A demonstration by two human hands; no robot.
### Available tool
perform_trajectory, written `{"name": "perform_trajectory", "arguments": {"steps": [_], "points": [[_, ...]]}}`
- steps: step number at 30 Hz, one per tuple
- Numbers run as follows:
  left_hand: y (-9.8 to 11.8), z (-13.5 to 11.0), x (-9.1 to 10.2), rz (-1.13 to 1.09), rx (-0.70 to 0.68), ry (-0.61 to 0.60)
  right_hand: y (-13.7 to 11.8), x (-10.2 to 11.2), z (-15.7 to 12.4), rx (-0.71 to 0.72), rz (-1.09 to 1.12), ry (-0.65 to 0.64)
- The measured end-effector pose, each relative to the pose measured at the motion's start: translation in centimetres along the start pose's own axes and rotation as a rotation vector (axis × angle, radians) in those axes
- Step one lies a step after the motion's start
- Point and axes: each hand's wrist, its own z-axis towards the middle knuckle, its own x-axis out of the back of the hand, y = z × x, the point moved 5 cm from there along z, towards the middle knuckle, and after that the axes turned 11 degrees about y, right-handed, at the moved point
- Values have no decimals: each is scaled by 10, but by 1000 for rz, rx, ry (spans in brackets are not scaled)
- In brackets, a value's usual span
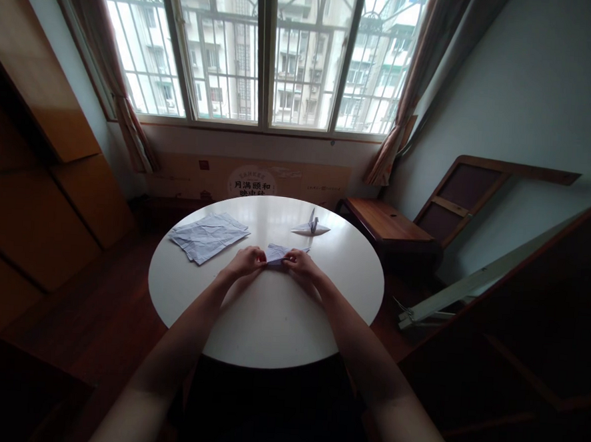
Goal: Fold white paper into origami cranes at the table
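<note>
A small pale folded paper (276, 253) lies on the round white table (269, 319), just past the middle. My left hand (246, 261) pinches its left end with curled fingers. My right hand (299, 262) pinches its right end the same way. Both hands rest on the tabletop, close together. A finished paper crane (312, 226) stands upright behind them, to the right. A loose stack of paper sheets (208, 236) lies to the left of my hands.
A barred window (266, 52) with curtains fills the far wall. A low wooden bench (386, 224) and a leaning wooden frame (464, 195) stand at the right. Wooden cabinets (37, 185) line the left side. A cardboard box (252, 180) sits under the window.
</note>
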Motion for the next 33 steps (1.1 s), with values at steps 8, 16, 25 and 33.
{"name": "perform_trajectory", "arguments": {"steps": [8, 16, 25, 33], "points": [[-6, -1, 3, 73, 116, -31, 0, 4, -5, -115, -38, 45], [-10, -1, 8, 131, 191, 23, 5, -1, 0, -129, -183, 121], [2, -2, -7, -99, -137, 110, 11, 10, -4, -230, -298, 179], [19, -6, -12, -148, -182, -26, 23, 16, -4, -354, -363, 211]]}}
